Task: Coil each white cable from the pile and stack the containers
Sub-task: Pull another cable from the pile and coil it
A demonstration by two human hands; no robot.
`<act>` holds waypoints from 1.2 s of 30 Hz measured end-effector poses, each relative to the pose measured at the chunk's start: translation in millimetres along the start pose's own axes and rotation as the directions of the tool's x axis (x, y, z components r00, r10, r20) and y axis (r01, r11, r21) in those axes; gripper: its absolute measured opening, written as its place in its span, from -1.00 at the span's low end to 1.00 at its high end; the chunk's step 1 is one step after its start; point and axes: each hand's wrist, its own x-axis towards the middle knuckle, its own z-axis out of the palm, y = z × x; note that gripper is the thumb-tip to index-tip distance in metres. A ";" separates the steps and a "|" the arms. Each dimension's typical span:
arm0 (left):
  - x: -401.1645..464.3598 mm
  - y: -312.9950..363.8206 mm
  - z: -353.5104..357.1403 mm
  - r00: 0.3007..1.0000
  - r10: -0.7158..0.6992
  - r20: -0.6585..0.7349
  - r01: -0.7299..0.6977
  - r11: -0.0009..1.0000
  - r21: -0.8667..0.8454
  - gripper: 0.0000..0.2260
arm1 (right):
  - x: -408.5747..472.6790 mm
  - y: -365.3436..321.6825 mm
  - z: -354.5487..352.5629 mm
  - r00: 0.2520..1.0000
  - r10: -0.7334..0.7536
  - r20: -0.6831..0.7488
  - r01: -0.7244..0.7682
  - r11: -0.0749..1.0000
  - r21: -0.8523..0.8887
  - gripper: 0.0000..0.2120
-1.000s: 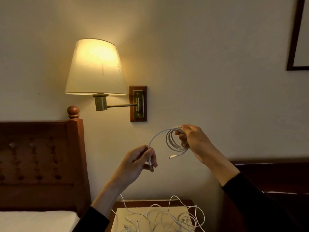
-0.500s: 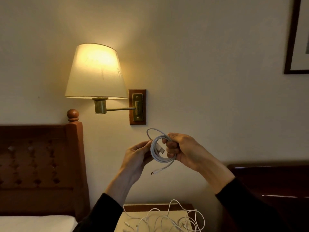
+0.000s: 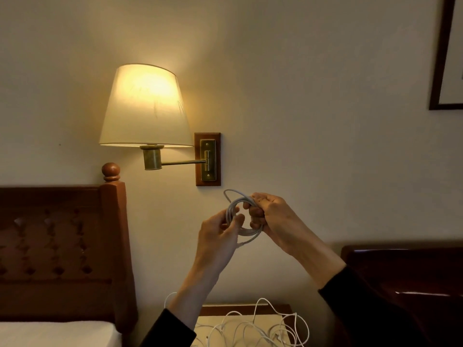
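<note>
Head view: my right hand [image 3: 271, 219] is closed around a nearly finished white cable coil [image 3: 240, 214] held up before the wall, while my left hand [image 3: 220, 236] pinches its loose end, which I judge must next be tucked in. Below, the cable pile [image 3: 253, 329] waits on the table [image 3: 273, 309], between the bed's headboard [image 3: 62, 246] and dark furniture, under a lit wall lamp [image 3: 145, 106]; no containers are in sight.

Bedroom wall, lamplit, with dark wooden furniture.
Plain cream painted wall [image 3: 313, 96]; lit cream fabric-shaded brass swing-arm wall lamp [image 3: 146, 106] on a wooden plaque; reddish wooden tufted headboard [image 3: 57, 246] with a ball finial, white bedding [image 3: 55, 334] below; dark-framed picture [image 3: 444, 58] upper right; dark glossy wooden furniture [image 3: 406, 276] lower right.
</note>
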 end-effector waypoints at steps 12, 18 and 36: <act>-29.9 -29.9 4.0 0.858 0.494 -0.143 -0.173 0.540 0.824 -0.67 | 16.2 -15.2 -6.5 1.000 -0.016 -0.014 0.018 0.983 0.180 -0.62; -42.0 -17.0 -1.8 0.996 0.089 0.016 -0.073 0.691 0.719 -0.30 | 12.9 -14.9 -6.7 0.993 -0.036 0.114 0.035 0.999 0.016 -0.64; 4.9 22.5 -42.6 0.898 -0.067 0.436 0.199 0.943 -0.266 -0.69 | -0.4 -19.6 -5.0 0.979 -0.076 0.187 0.130 0.946 -0.299 -0.69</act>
